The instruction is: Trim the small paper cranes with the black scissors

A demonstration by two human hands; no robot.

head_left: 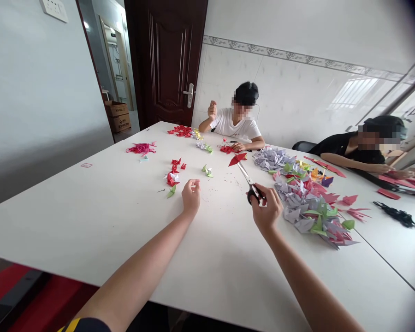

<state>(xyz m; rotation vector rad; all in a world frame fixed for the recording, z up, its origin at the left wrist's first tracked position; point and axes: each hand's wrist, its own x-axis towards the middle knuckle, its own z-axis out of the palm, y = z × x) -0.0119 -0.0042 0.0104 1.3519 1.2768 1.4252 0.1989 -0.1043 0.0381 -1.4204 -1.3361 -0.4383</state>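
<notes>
My right hand (268, 207) has its fingers in the black handles of a pair of scissors (246, 174), the blades pointing away over the table. A red folded paper crane (238, 159) is at the blade tips; whether it touches them I cannot tell. My left hand (191, 195) is raised over the table with fingers curled and pinched together, and what it pinches, if anything, is too small to see. Close to it are a green paper crane (172, 192), a red one (173, 181) and a white-and-green one (207, 171).
Right of the scissors spreads a big heap of paper cranes (302, 203). A pink-red pile (141, 147) lies far left, red cranes (181, 131) at the back. Two people sit across the table (72, 207), one in a white shirt (224, 120). A black cord bundle (397, 213) lies right.
</notes>
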